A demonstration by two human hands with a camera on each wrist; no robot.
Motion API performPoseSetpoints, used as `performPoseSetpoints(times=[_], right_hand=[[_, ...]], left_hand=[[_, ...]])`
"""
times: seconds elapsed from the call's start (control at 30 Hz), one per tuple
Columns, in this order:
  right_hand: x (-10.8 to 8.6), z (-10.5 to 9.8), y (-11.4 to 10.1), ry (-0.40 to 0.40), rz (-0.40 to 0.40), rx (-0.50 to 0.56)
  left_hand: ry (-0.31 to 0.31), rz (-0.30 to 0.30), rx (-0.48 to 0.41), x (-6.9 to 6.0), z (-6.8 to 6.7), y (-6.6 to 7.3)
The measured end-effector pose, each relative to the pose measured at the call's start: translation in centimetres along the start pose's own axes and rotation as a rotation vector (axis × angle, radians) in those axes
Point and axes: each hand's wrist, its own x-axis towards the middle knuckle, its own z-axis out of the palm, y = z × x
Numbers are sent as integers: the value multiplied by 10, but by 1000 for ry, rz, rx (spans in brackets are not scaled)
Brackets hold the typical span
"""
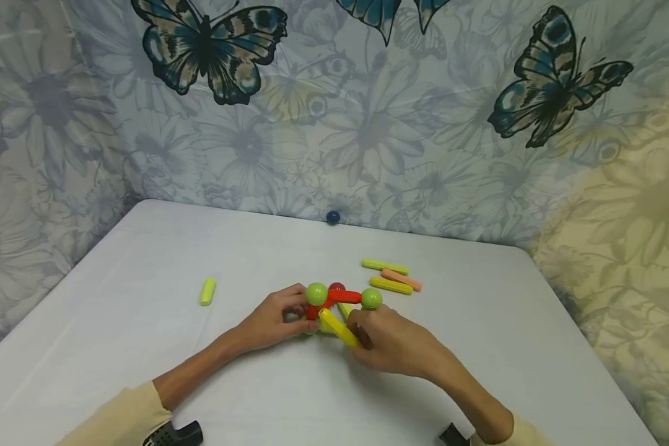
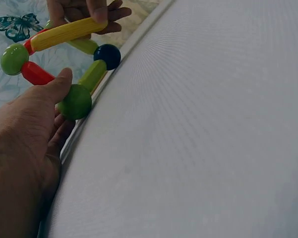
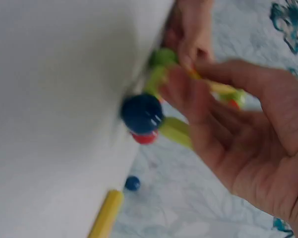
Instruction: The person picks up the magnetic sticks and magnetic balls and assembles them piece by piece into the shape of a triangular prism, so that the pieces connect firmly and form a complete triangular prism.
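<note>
A frame of coloured rods and balls stands on the white table before me, with a red rod (image 1: 345,297) between two light green balls along its top. My left hand (image 1: 264,319) grips its left side; in the left wrist view the thumb lies by a red rod (image 2: 37,73) and a green ball (image 2: 75,101). My right hand (image 1: 404,344) pinches a yellow rod (image 1: 339,328) by one end, its other end close to the frame's upper left green ball (image 1: 316,293). A dark blue ball (image 3: 142,114) forms a lower corner. The right fingers partly hide the frame.
Beyond my right hand lie a yellow-green rod (image 1: 385,266), an orange rod (image 1: 401,279) and a yellow rod (image 1: 391,285). Another yellow-green rod (image 1: 208,291) is off to the left. A dark blue ball (image 1: 332,217) sits at the table's back edge, by the butterfly-patterned cloth (image 1: 368,155).
</note>
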Motion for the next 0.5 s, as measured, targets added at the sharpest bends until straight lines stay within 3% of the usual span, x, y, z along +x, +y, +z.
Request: performPoseSetpoints(times=[0.1,0.3,0.5], right_hand=[[4,9,-3,112,21,3],[9,23,-13,191,160,-18],[9,33,-17,254,229,-204]], left_hand=[[-2,12,-9,0,-1,-1],[-20,1,-20,0,-2,-1],[-38,4,-32,0,-1,1]])
